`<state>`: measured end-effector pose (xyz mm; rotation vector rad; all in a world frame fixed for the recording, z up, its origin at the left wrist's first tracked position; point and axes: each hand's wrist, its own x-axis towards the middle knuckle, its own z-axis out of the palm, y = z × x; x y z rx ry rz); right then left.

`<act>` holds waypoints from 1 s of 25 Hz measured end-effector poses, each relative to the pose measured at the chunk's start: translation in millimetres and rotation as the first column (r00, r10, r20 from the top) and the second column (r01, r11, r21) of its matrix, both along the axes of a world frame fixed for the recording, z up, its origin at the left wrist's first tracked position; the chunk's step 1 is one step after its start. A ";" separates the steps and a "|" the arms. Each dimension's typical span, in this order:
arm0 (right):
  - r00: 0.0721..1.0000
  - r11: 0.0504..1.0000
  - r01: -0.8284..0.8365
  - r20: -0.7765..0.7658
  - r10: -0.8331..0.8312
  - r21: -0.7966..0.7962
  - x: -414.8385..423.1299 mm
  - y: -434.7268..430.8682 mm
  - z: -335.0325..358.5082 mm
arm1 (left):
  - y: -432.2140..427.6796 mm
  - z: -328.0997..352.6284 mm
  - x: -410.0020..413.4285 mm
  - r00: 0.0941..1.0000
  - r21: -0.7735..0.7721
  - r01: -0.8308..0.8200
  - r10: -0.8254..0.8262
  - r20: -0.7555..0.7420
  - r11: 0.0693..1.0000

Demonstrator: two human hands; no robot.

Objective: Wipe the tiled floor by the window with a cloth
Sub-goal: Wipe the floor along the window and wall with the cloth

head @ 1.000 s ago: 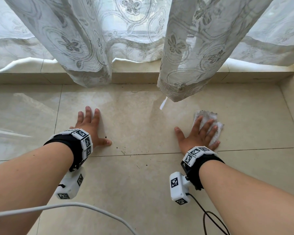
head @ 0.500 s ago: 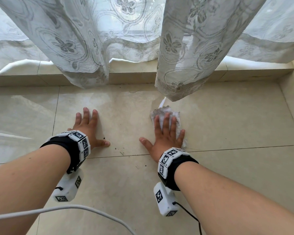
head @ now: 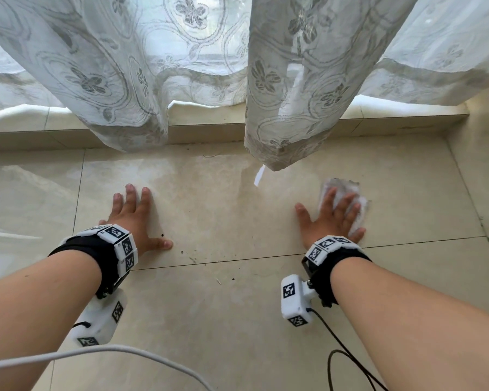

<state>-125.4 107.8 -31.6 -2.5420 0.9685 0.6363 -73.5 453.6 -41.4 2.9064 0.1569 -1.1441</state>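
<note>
The right hand (head: 329, 221) presses the cloth (head: 342, 190) on the floor (head: 237, 306), fingers straight; the left hand (head: 133, 218) lies flat, fingers spread.

Quick count. I have two bare hands down: left hand (head: 133, 218), right hand (head: 329, 221). One crumpled white wiping cloth (head: 343, 187). Two black wrist straps ringed with square-coded white tiles: left strap (head: 108, 249), right strap (head: 335, 251). Two white plastic marker boxes: left box (head: 99, 324), right box (head: 295, 301). Two cables: one thick white cable (head: 124, 350), one thin black cable (head: 347, 354). One small white paper strip (head: 259, 175). Sheer white lace curtain (head: 110, 66): I can't count its panels through the folds.
</note>
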 end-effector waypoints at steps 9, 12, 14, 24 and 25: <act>0.965 0.964 0.262 0.013 -0.262 -0.041 4.9 -22.2 -3.1 | 4.4 -6.3 -0.7 0.999 0.006 -0.040 0.041 -0.004 0.999; 0.972 0.971 0.234 0.030 -0.233 -0.041 14.7 -14.8 -2.8 | 3.8 -2.2 4.7 0.998 -0.004 -0.052 0.052 0.017 0.999; 0.983 0.983 0.181 0.036 -0.180 -0.019 24.4 -3.3 -3.3 | 6.7 0.9 8.3 0.998 -0.006 -0.060 0.060 0.034 0.998; 0.972 0.971 -0.234 0.004 0.234 0.055 63.2 86.5 -6.6 | 3.1 -1.6 5.6 0.990 -0.027 -0.122 0.123 0.065 0.992; 0.959 0.957 -0.283 0.005 0.284 0.062 65.9 95.0 -6.7 | 3.1 -1.5 5.4 0.990 -0.028 -0.126 0.128 0.067 0.992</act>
